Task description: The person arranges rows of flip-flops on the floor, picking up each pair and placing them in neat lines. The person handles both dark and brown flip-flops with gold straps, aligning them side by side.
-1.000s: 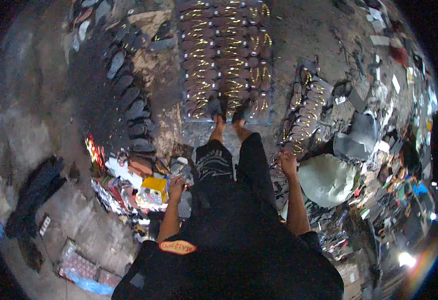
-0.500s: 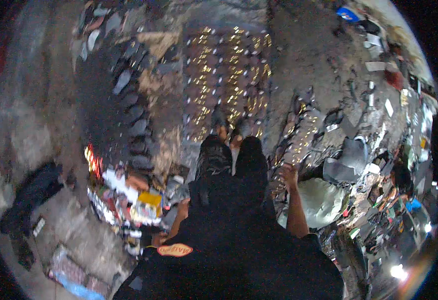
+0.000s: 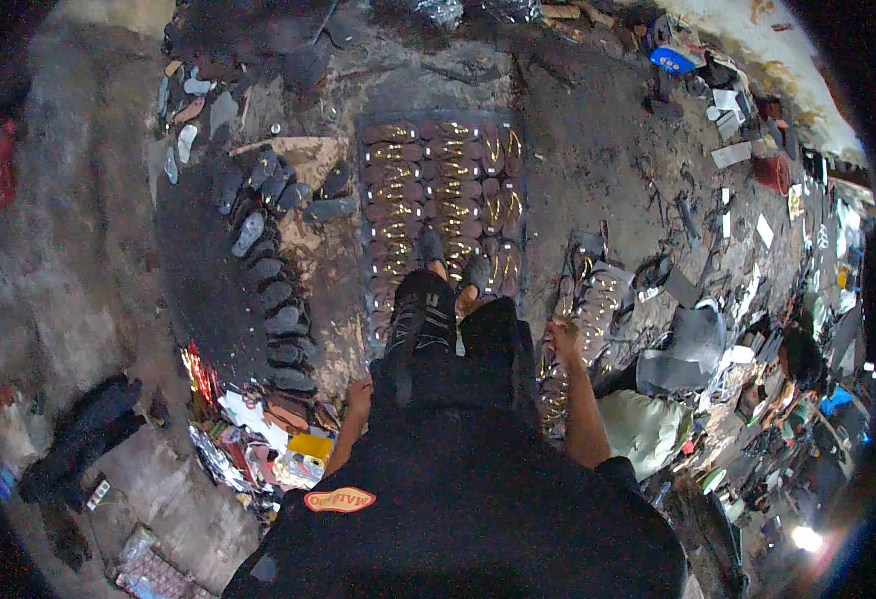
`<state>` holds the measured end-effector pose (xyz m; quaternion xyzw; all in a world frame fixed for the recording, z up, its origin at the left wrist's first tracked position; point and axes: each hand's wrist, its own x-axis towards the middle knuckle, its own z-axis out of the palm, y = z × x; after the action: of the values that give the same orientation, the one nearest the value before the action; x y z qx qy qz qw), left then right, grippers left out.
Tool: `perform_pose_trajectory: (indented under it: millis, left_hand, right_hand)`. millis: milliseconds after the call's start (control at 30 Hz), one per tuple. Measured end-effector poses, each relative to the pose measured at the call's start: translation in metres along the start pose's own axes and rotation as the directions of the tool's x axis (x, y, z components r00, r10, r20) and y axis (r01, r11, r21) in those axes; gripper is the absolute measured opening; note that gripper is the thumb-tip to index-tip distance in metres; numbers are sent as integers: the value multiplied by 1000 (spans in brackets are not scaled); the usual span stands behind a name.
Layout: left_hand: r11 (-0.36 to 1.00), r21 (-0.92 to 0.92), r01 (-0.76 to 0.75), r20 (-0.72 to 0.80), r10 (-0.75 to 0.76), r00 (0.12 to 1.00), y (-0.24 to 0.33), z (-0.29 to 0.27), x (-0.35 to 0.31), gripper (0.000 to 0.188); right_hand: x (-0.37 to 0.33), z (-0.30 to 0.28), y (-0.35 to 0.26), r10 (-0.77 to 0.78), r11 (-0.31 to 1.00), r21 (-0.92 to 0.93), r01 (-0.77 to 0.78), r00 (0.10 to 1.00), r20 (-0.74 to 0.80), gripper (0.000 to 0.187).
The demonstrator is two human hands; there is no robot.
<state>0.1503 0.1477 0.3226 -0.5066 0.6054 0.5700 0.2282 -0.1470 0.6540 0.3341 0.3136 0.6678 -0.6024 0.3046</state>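
My left hand point(image 3: 359, 394) hangs low beside my left hip, close to the dark trousers. My right hand point(image 3: 564, 337) hangs out from my right side, above a strip of sandals with gold straps point(image 3: 598, 299) on the floor. No held thing shows at either hand; the fingers are too small and dim to read. Ahead, brown sandals with gold straps point(image 3: 455, 180) lie in rows on a dark mat point(image 3: 518, 290). My feet, in dark slip-on shoes point(image 3: 475, 270), show over the near part of these rows.
A curved row of dark shoe soles point(image 3: 283, 319) lies to the left, beside a heap of scraps with a yellow box point(image 3: 308, 449). On the right are a pale green sack point(image 3: 643, 429), a grey folded sheet point(image 3: 688, 344) and much scattered scrap. Dark cloth point(image 3: 83, 439) lies at the far left.
The view has shifted and sharpened, and the sandal rows now sit lower in the picture. My left hand shows slightly higher and my right hand slightly further left.
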Motion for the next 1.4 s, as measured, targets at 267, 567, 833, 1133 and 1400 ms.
perform_pose_trajectory:
  millis: [267,567,833,1133,1400]
  left_hand:
    - [905,-398,152,33,-151,988,179,10,29,26]
    - [994,-113,9,154,8,988,190,32,90,19]
    - [985,-164,-60,-50,53,997,377,35,134,27]
    - [941,-338,21,56,-3,998,439,55,179,27]
    - [953,-303,-21,51,38,998,515,39,186,33]
  right_hand:
    - [69,-53,64,-24,918,-394,-53,982,-189,25]
    - [118,30,-120,-119,978,-179,108,992,-47,22]
    - [171,30,-177,80,991,-105,-81,997,-17,34]
    - [265,75,-277,-80,920,-383,79,997,13,32]
    - [302,92,-276,-354,825,-445,348,932,72,36]
